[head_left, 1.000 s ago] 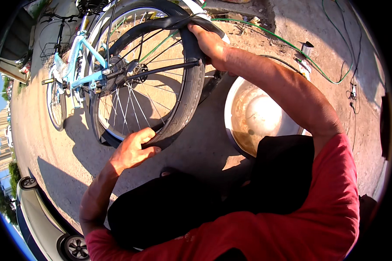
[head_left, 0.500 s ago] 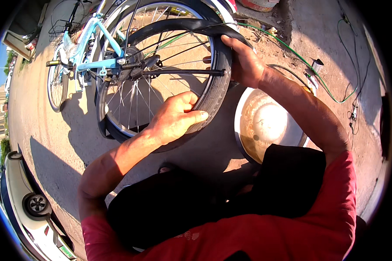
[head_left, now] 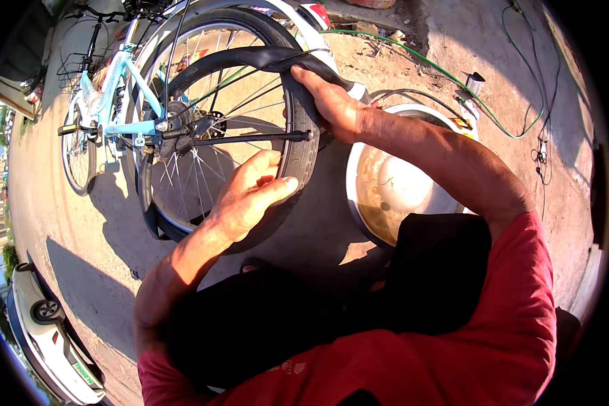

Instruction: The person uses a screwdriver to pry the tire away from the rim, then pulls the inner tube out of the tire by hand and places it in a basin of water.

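A light blue bicycle [head_left: 132, 127] has its spoked wheel in front of me. On that wheel a black tire [head_left: 303, 152] runs round the rim, and a loose black inner tube [head_left: 213, 62] loops across the upper part. My left hand [head_left: 247, 196] grips the tire's near side, thumb on the tread and fingers curled inward over the rim. Higher up on the right, my right hand [head_left: 333, 105] is wrapped round the tire where the tube meets it. Its thumb lies on top; its other fingers are mostly hidden behind.
A wide basin [head_left: 353, 186] holding some brownish water stands right of the wheel, partly under my right forearm. A green hose [head_left: 413, 51] crosses the ground behind it. Thin dark cables [head_left: 541, 152] lie at far right. A white car [head_left: 51, 338] is parked at lower left.
The wheel, bicycle and basin sit further left in the picture. Both hands have shifted left with the wheel and keep nearly the same hold on the tire.
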Demonstrator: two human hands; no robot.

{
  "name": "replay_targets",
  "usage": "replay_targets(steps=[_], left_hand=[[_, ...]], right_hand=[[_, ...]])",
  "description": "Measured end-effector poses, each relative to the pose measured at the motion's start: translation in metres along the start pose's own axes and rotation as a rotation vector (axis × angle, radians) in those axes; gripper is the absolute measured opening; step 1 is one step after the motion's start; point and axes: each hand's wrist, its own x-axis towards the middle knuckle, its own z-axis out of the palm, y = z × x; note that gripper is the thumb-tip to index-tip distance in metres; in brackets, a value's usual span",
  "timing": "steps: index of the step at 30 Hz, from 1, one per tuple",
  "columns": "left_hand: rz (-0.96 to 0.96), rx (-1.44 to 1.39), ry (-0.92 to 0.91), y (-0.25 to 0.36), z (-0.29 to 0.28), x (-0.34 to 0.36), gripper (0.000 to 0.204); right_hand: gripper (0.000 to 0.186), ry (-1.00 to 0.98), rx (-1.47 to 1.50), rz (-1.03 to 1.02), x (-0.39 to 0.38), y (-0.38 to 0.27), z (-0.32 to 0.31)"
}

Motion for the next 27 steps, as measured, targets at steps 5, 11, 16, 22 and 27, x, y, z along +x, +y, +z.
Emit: replay_targets(steps=[5, 11, 16, 22, 27], left_hand=[[-0.051, 0.251, -0.03, -0.008, -0.013, -0.021, 0.038], [-0.05, 0.377, -0.079, -0.033, -0.035, -0.039, 0.035], [-0.132, 0.791, -0.051, -0.024, -0.046, -0.054, 0.044], [-0.236, 0.804, -0.066, -0.022, -0.056, -0.07, 0.039], [-0.149, 0.823, -0.099, -0.037, -0.074, -0.085, 0.033]], right_hand=[[0.049, -0.001, -0.145, -0.016, -0.002, -0.006, -0.003], [0.057, 0.032, -0.208, -0.016, 0.001, -0.006, 0.001], [0.054, 0.031, -0.232, -0.013, 0.014, 0.003, -0.002], [0.055, 0.03, -0.252, 0.001, 0.01, 0.002, 0.0], [0.058, 0.045, -0.223, 0.007, 0.011, 0.004, 0.001]])
